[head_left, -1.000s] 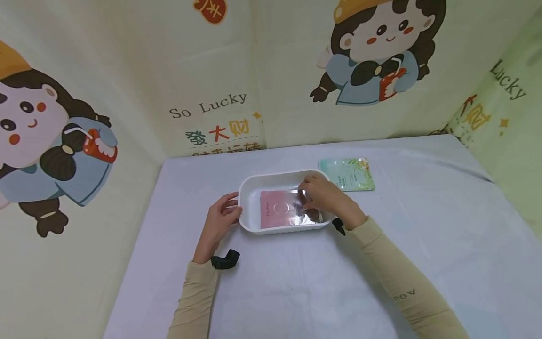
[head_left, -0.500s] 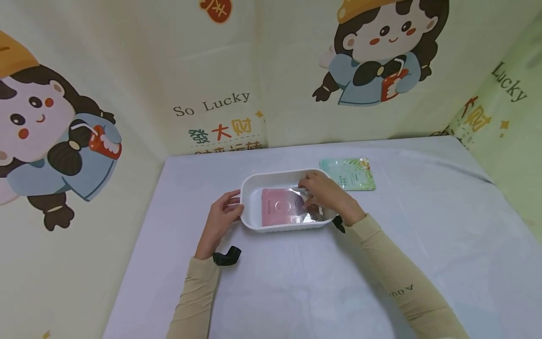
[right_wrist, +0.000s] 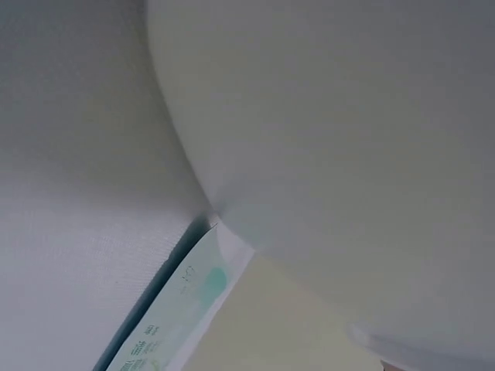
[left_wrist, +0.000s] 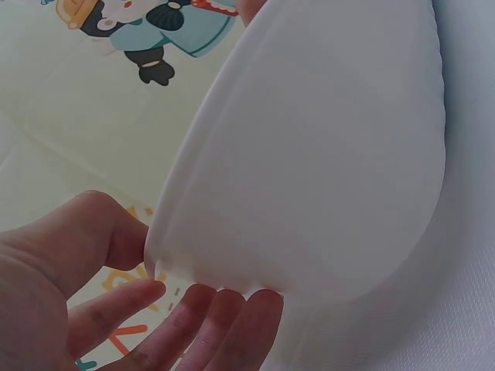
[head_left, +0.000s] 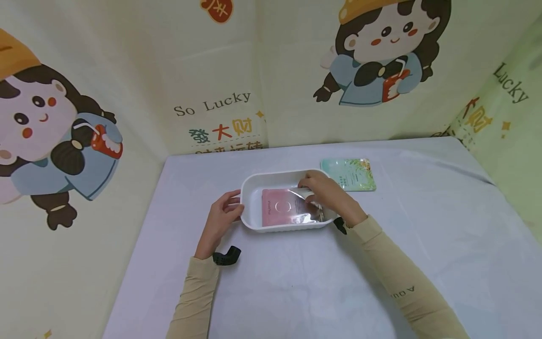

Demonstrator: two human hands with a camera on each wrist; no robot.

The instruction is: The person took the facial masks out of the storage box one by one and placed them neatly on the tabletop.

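Left hand (head_left: 220,214): clasped on the left end of the white tray (head_left: 251,209), thumb at the rim, fingertips against the outer wall. Right hand (head_left: 325,191): reached over the right end, fingers bent down inside; pinching or merely touching, cannot tell. Pink packet (head_left: 277,207), printed circle, glossy darker right part: inside the white tray, right end partly under the fingers. In the way: right hand and wrist, across the tray's right end. Green sachet (head_left: 350,174), leafy print: flat on the white tablecloth (head_left: 275,282), just behind the tray's far right corner, near edge partly hidden; contact with the tray unclear. Also listed: black device (head_left: 227,256) at the left wrist, another partly hidden at the right; beige sleeves (head_left: 195,287); cream curtain (head_left: 296,122) behind, with cartoon figures and "So Lucky" lettering.
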